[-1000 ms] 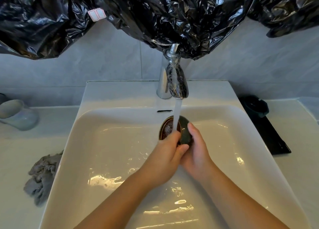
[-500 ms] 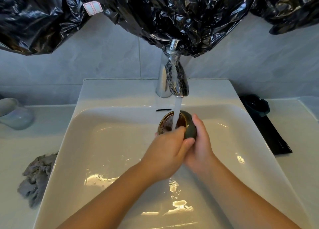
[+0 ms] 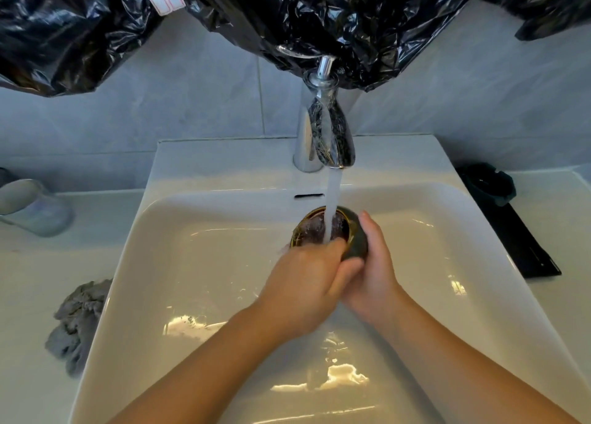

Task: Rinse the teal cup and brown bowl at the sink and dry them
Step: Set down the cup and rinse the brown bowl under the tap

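Observation:
The brown bowl [image 3: 315, 228], dark outside with a brown inside, is tilted under the running water of the chrome tap [image 3: 326, 132], over the white sink [image 3: 179, 263]. My right hand [image 3: 374, 273] cups its right side and underside. My left hand [image 3: 307, 289] lies over the near rim, fingers on the bowl. The stream falls into the bowl's inside. The teal cup [image 3: 489, 183] stands on a black tray [image 3: 524, 247] on the counter, right of the sink.
A crumpled grey cloth [image 3: 76, 321] lies on the counter left of the sink. A pale glass cup [image 3: 32, 209] rests at the far left. Black plastic sheeting [image 3: 287, 14] hangs on the wall above the tap.
The bowl and both hands have shifted slightly toward the tap, and the water now lands further inside the bowl. My left hand has slid across the near rim.

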`<act>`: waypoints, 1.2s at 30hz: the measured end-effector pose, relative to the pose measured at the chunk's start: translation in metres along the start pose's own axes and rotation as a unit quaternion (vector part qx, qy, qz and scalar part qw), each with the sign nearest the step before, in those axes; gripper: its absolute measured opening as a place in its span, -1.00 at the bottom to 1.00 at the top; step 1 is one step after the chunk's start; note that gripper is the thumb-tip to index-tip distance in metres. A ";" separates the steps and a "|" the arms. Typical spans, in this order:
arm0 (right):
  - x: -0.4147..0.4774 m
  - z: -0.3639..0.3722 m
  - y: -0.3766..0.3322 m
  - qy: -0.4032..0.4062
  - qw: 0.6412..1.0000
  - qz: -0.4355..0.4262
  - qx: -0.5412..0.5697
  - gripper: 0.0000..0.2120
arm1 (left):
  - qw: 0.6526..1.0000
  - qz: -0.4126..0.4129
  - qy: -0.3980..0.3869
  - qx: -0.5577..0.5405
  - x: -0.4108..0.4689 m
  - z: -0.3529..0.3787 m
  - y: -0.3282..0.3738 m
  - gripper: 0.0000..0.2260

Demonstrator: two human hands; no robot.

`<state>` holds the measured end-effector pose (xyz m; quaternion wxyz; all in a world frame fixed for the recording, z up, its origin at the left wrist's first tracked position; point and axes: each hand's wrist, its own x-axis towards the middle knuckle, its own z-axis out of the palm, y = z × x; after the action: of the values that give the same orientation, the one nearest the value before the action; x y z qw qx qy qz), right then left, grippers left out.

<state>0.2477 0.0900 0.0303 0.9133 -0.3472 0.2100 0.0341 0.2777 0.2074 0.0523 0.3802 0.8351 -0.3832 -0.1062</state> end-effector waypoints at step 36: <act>-0.003 0.003 -0.003 0.041 0.998 0.036 0.004 -0.46 | 0.982 0.120 -0.075 0.125 -0.009 -0.007 -0.025 -0.48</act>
<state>0.2462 0.0897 0.0356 0.9035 -0.3369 0.2598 0.0521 0.2892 0.2283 0.0383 0.2532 0.8134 -0.5185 -0.0731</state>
